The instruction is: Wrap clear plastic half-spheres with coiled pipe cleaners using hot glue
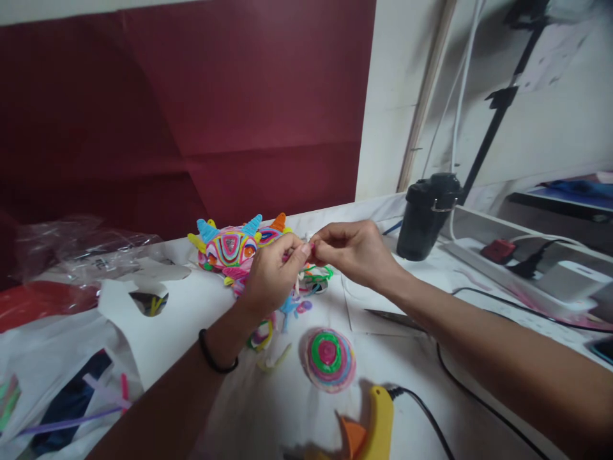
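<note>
head cam | looks fwd-down | close over table (268, 409)

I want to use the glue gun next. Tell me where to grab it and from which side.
Grip the yellow body of the glue gun, probably with the right hand, coming from above. It lies flat at the table's near edge, orange tip pointing left, so keep clear of that end. The black cord trails off to the right; allow it slack.

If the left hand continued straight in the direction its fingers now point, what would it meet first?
The left hand points right, fingertips already meeting the right hand over a small pink piece. So probably the right hand's fingers first, though depth is unclear.
</note>
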`<state>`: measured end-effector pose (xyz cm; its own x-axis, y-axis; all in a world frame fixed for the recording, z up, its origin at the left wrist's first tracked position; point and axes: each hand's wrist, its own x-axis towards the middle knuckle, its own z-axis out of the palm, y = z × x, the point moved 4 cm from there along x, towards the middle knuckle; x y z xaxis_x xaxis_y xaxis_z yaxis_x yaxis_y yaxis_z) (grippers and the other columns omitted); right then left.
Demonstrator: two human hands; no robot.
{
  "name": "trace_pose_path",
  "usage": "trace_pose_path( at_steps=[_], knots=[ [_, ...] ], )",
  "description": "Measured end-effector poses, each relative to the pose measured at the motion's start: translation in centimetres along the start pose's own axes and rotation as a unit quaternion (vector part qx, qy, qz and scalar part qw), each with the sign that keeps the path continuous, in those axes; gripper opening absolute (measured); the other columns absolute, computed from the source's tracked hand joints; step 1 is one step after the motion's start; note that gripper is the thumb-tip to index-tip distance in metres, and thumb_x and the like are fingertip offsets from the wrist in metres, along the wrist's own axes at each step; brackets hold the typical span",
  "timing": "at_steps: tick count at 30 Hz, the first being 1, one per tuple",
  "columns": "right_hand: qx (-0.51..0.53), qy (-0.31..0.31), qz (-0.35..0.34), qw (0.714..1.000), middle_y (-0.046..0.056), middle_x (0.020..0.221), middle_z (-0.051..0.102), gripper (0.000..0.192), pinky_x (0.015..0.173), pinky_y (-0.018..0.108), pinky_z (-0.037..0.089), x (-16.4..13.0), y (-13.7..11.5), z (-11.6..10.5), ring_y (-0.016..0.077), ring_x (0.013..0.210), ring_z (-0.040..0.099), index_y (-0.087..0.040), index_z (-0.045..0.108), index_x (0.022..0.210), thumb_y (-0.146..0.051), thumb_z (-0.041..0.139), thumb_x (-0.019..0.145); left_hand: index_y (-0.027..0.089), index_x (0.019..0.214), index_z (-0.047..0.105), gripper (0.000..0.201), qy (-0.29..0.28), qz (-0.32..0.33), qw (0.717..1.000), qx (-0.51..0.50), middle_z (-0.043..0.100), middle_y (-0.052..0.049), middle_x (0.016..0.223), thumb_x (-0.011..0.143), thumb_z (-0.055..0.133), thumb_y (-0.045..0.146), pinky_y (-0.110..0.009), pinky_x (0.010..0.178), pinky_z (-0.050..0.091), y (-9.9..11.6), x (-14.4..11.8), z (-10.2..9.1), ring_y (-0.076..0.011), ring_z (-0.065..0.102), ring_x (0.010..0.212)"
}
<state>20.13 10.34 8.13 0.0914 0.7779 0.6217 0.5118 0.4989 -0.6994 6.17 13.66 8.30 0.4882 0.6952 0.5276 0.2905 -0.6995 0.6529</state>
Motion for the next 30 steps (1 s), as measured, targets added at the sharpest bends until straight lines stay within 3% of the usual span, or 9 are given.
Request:
trace_pose_path(
  at_steps=[5, 8, 13, 17, 27, 30],
  knots=[
    [-0.172, -0.038, -0.178, 0.968, 0.006, 0.069, 0.070, 0.023, 0.055, 0.023, 0.042, -0.5, -1.6, -0.7, 0.0126, 0.057, 0.060, -0.013, 0.071, 0.077, -0.020, 0.051, 0.085, 0.020, 0.056, 0.039, 0.032, -0.051, -0.007, 0.997, 0.052, 0.035, 0.005, 0.054, 0.086, 0.047, 0.028, -0.027, 0.051, 0.026, 0.9, 0.5, -0.1, -0.0109, 0.035, 0.053],
    [-0.225, -0.046, -0.201, 0.952, 0.006, 0.068, 0.068, 0.025, 0.056, 0.024, 0.041, -0.6, -1.9, -0.8, 0.0131, 0.057, 0.059, -0.013, 0.070, 0.076, -0.021, 0.049, 0.087, 0.020, 0.058, 0.043, 0.029, -0.039, 0.019, 0.995, 0.094, 0.037, 0.005, 0.053, 0.086, 0.045, 0.024, -0.027, 0.052, 0.027, 1.5, 0.5, 0.1, -0.0112, 0.037, 0.053],
    [-0.132, 0.041, -0.112, 0.984, 0.002, 0.056, 0.065, 0.019, 0.050, 0.022, 0.039, -0.6, -2.5, -1.4, 0.0124, 0.051, 0.057, -0.013, 0.071, 0.067, -0.019, 0.058, 0.079, 0.020, 0.063, 0.047, 0.027, 0.010, 0.085, 0.989, 0.119, 0.042, 0.005, 0.056, 0.090, 0.043, 0.023, -0.026, 0.056, 0.031, 2.7, 0.1, 0.3, -0.0112, 0.041, 0.055],
    [0.004, 0.062, -0.019, 0.998, 0.003, 0.057, 0.067, 0.015, 0.050, 0.024, 0.045, -0.4, -2.5, -1.3, 0.0167, 0.057, 0.063, -0.011, 0.073, 0.069, -0.018, 0.060, 0.073, 0.019, 0.069, 0.052, 0.024, 0.047, 0.111, 0.987, 0.105, 0.048, 0.003, 0.061, 0.091, 0.043, 0.022, -0.025, 0.058, 0.035, 3.5, -0.2, -0.1, -0.0114, 0.045, 0.059],
    [0.239, 0.051, 0.111, 0.963, 0.000, 0.051, 0.066, 0.007, 0.053, 0.028, 0.057, -0.9, -3.0, -0.7, 0.0159, 0.050, 0.066, -0.014, 0.067, 0.058, -0.017, 0.063, 0.062, 0.018, 0.071, 0.056, 0.025, 0.066, 0.108, 0.986, 0.111, 0.055, 0.001, 0.062, 0.091, 0.043, 0.026, -0.026, 0.060, 0.037, 4.8, -1.8, -0.7, -0.0129, 0.049, 0.061],
    [0.243, 0.023, 0.100, 0.965, 0.000, 0.053, 0.067, 0.008, 0.054, 0.027, 0.057, -1.8, -3.6, -1.1, 0.0154, 0.051, 0.066, -0.014, 0.068, 0.060, -0.019, 0.064, 0.065, 0.018, 0.072, 0.058, 0.025, 0.048, 0.102, 0.987, 0.111, 0.053, 0.002, 0.061, 0.090, 0.045, 0.027, -0.026, 0.057, 0.035, 5.7, -2.4, -1.0, -0.0120, 0.046, 0.058]
  ],
)
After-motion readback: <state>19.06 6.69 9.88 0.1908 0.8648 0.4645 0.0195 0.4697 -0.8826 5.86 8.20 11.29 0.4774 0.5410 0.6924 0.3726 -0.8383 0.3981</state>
